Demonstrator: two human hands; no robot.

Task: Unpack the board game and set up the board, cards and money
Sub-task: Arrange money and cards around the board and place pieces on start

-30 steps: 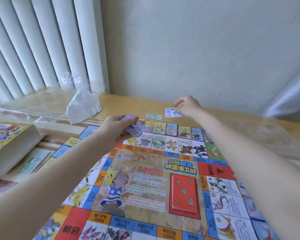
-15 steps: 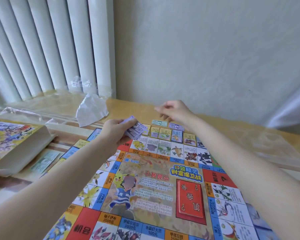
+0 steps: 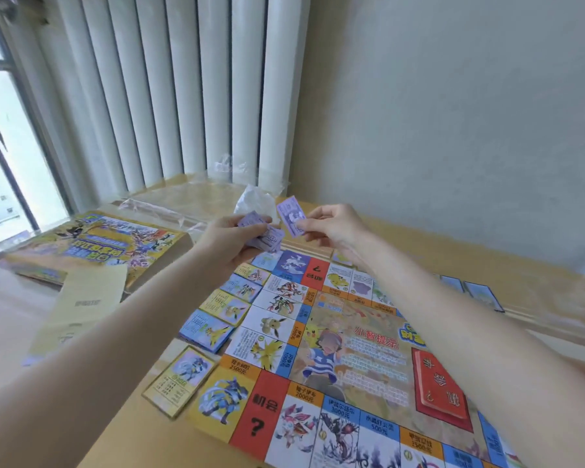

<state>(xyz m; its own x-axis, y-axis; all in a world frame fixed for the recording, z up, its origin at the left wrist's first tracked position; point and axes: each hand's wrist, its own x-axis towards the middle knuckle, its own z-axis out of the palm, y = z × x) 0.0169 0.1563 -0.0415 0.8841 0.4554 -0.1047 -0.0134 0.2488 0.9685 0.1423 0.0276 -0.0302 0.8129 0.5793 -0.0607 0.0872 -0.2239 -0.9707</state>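
Note:
The colourful game board [image 3: 348, 346] lies flat on the wooden table. Above its far left corner, my left hand [image 3: 232, 238] holds a small stack of purple money notes [image 3: 262, 231]. Beside it, my right hand [image 3: 333, 224] pinches a single purple note [image 3: 291, 214] between thumb and fingers, upright in the air. Property cards lie along the board's left edge: a yellow-bordered card [image 3: 179, 380], a blue card [image 3: 206, 331] and several more beyond it. A red card deck [image 3: 441, 386] sits on the board's centre right.
The game box [image 3: 95, 244] rests at the left with a beige paper sheet [image 3: 81, 309] leaning against it. Crumpled clear plastic wrap [image 3: 250, 201] lies near the radiator. More blue cards [image 3: 480, 293] lie past the board's far right edge.
The view has swung to the left. My right hand came back from the table's far side and now holds one purple note up next to the stack in my left hand.

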